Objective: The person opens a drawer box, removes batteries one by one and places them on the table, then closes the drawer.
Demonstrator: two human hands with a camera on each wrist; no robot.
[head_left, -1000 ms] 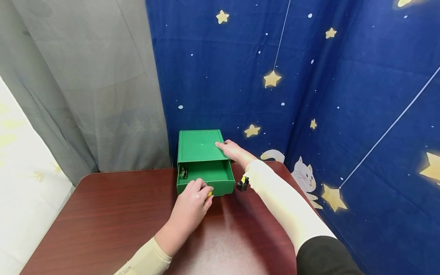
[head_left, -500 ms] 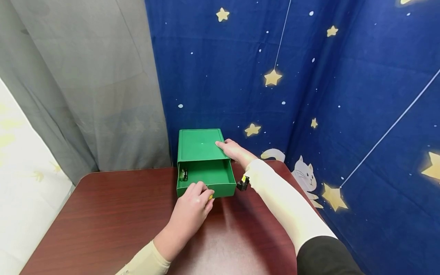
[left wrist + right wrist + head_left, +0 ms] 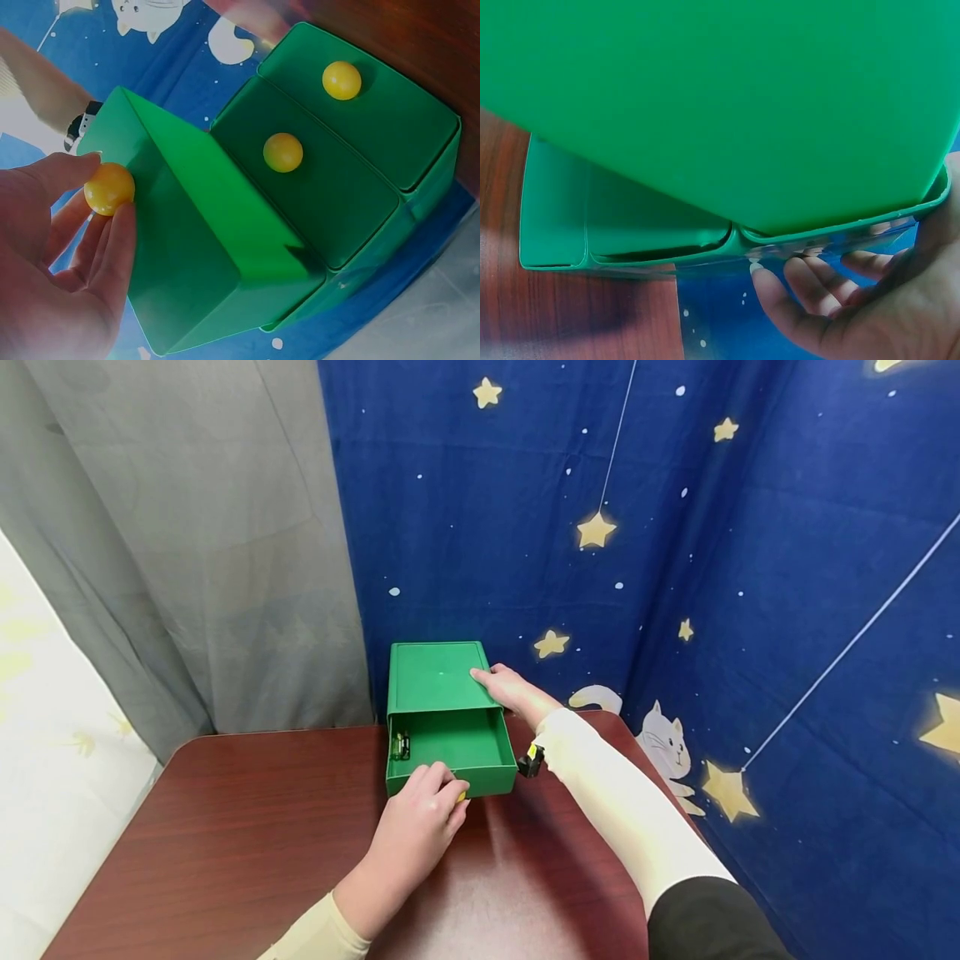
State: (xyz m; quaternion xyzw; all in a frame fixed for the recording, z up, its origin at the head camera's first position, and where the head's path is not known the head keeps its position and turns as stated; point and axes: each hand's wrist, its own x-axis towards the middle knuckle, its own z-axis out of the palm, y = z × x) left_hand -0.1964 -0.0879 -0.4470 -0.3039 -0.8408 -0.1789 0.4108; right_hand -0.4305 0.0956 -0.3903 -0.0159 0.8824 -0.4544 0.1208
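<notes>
A green drawer cabinet [image 3: 438, 677] stands at the back of the table, its top drawer [image 3: 487, 781] pulled out. Thumb and fingertips of my left hand [image 3: 420, 814] pinch the round yellow knob [image 3: 109, 189] on that drawer's front. My right hand [image 3: 513, 689] rests at the cabinet's top right edge, thumb on the top and fingers along the side; in the right wrist view these fingers [image 3: 802, 289] lie beside the side wall. Inside the drawer, by its left wall, lies a small dark, glossy thing [image 3: 401, 745].
Below the pulled drawer, two more drawer fronts carry a middle knob [image 3: 283, 152] and a bottom knob [image 3: 342, 80], both yellow. The cabinet stands on a reddish-brown table [image 3: 262, 827]. A blue star-printed curtain [image 3: 487, 527] and a grey curtain [image 3: 247, 568] hang behind.
The top drawer has slid a little farther out towards me, with my left hand on its knob moving along. My right hand has stayed on the cabinet's edge.
</notes>
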